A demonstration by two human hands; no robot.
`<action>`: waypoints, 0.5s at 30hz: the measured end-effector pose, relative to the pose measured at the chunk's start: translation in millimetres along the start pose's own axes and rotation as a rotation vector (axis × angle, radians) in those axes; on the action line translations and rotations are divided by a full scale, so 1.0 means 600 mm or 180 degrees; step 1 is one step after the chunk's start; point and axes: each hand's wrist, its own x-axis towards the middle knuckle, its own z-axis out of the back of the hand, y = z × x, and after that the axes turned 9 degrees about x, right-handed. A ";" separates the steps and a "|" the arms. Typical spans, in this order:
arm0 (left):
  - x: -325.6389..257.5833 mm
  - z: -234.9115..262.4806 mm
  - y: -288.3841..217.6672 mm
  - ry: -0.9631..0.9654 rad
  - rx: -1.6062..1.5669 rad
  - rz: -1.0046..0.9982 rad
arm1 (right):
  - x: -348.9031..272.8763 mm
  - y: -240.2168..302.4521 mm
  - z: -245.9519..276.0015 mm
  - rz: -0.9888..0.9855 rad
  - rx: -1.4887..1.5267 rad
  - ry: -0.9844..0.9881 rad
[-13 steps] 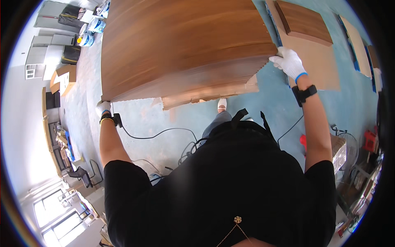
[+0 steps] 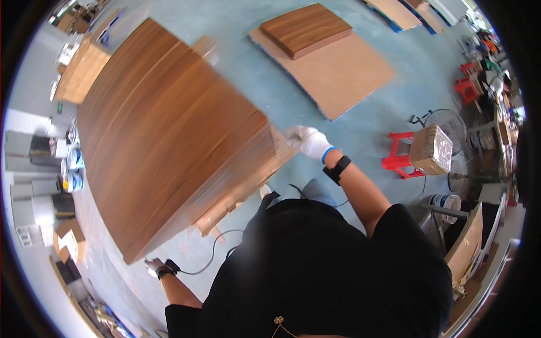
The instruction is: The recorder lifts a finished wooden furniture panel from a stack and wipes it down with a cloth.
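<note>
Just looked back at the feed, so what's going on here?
A person stands at a large stack of brown wood-grain panels. The gloved left hand is near its near left corner, the gloved right hand near its near right corner; neither visibly grips a panel. Beyond, a smaller brown stack rests on a tan board.

Your view is bright, with glare at the left wall [image 2: 25,120]. Your right hand [image 2: 307,142] looks slightly blurred, a hazy smudge veils your black shirt [image 2: 338,259], and straight edges bend near the dark rim.

Pale blue floor [image 2: 360,141], red stool [image 2: 398,161]
</note>
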 end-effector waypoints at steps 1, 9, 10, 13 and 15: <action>-0.016 -0.013 -0.038 0.0607 -0.0066 0.0048 | -0.012 -0.022 0.016 -0.0221 -0.0157 -0.0007; -0.326 -0.028 -0.342 0.2290 -0.0342 -0.6127 | -0.086 -0.172 0.168 -0.0808 -0.0380 0.0129; -0.360 -0.060 -0.360 0.3269 0.0217 -0.4854 | -0.084 -0.168 0.190 -0.0704 -0.0328 0.0133; -0.540 0.053 -0.510 0.2173 0.0287 -0.5384 | -0.110 -0.248 0.266 -0.0857 -0.0241 -0.0075; -0.603 0.075 -0.612 0.2155 0.0514 -0.5993 | -0.126 -0.288 0.309 -0.0955 -0.0138 -0.0187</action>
